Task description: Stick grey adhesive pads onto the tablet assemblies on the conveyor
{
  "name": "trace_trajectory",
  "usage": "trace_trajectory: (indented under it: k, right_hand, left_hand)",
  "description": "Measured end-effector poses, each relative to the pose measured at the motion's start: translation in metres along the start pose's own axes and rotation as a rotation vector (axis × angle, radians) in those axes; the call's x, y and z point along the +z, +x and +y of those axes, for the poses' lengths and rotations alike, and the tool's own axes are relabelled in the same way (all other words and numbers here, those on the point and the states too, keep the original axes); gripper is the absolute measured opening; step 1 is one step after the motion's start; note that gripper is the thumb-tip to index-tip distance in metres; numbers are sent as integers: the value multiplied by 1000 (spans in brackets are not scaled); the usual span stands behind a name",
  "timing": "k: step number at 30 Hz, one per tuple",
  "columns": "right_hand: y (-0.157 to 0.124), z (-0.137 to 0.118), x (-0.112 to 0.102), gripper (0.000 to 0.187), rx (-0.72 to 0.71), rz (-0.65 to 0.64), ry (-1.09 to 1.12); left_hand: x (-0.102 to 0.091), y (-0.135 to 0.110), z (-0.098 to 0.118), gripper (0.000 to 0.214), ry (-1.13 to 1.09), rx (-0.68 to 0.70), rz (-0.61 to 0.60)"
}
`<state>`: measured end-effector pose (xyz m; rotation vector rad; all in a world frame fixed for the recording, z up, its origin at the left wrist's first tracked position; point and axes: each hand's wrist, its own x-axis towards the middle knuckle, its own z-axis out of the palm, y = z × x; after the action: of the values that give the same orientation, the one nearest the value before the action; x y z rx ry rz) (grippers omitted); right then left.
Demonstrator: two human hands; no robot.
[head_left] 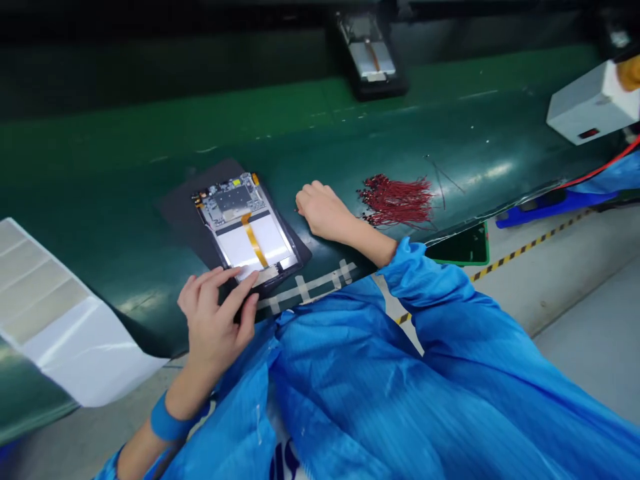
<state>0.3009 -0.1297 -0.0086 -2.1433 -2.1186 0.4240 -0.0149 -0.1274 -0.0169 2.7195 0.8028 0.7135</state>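
Observation:
An opened tablet with a bare circuit board, a white battery and an orange flex strip lies on a dark mat on the green belt. My left hand rests on the tablet's near edge, fingers stretched out over its corner. My right hand sits on the belt just right of the tablet, fingers curled into a loose fist; whether anything is pinched in it is hidden. A bundle of thin red wires lies right of that hand.
The green conveyor belt runs across the view. A strip of white label backing hangs at the left. Another device in a black tray sits at the far side. A white box with a red cable stands at the right.

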Motion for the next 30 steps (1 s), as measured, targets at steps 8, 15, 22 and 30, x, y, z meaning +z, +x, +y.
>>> trace_trajectory:
  k: [8, 15, 22, 30]
  right_hand:
    - [-27, -38, -33, 14, -422, -216, 583]
    - [-37, -53, -33, 14, -411, -165, 751]
    - [-40, -65, -39, 10, -415, -195, 617]
    - [-47, -63, -26, 16, -410, -59, 527]
  left_hand:
    - [1, 59, 13, 30, -58, 69, 86]
    - [-13, 55, 27, 10, -153, 4, 71]
    - [-16, 45, 42, 9, -367, -343, 46]
    - [-20, 43, 43, 16, -783, -680, -104]
